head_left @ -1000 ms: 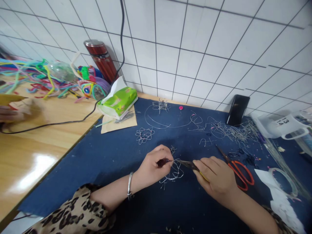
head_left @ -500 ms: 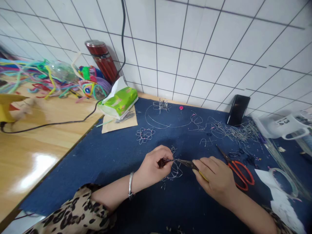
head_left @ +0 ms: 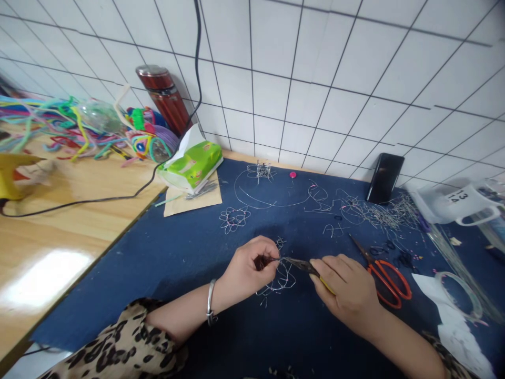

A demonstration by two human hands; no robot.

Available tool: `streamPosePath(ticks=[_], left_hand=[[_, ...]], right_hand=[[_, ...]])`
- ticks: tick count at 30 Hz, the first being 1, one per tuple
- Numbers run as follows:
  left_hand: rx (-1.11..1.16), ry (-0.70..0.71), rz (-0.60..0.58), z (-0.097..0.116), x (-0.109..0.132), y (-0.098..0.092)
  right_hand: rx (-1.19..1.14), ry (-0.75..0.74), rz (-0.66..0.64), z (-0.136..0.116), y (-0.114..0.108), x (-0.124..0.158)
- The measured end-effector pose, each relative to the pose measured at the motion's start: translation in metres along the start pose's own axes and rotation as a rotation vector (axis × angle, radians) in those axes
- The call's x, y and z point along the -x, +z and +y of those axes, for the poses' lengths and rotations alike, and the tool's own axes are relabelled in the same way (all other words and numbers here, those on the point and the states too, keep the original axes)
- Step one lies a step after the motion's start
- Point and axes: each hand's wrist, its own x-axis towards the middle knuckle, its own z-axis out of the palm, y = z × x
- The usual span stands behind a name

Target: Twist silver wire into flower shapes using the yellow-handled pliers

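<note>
Apparently, between the pinched fingers of the left hand (head_left: pixel 251 267), a looped wire piece (head_left: pixel 283 282) is held over the middle of the worktop (head_left: pixel 165 247), met by pliers (head_left: pixel 303 265) clasped in the right hand's curled fingers, so little having shifted that the same spot seems to be worked, with scissors (head_left: pixel 389 281) laid nearby right and tangled wires (head_left: pixel 379 213) heaped far right.

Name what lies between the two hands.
In the head view, dark-nosed pliers reach from the right hand toward the left hand, with bent silver wire by their tips.
</note>
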Motion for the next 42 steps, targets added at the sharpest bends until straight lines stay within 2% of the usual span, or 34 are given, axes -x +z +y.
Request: streamPosePath(ticks=[10,22,32,36,42], left_hand=[[-0.030,-0.003,0.032,0.002,0.001,0.001],[-0.124,0.094,0.115,0.007,0.001,0.003],[-0.169,0.158,0.130,0.009,0.004,0.002],[-0.159,0.133,0.118,0.010,0.004,0.001],[-0.026,0.008,0.095,0.005,0.001,0.002]], right_hand=[[0.010,0.010,0.016,-0.003,0.000,0.001],[0.174,0.008,0.012,-0.018,-0.012,-0.002],[0.129,0.037,-0.016,-0.018,-0.020,-0.002],[0.135,0.013,-0.001,-0.016,-0.017,-0.003],[0.156,-0.008,0.038,-0.015,-0.011,-0.001]])
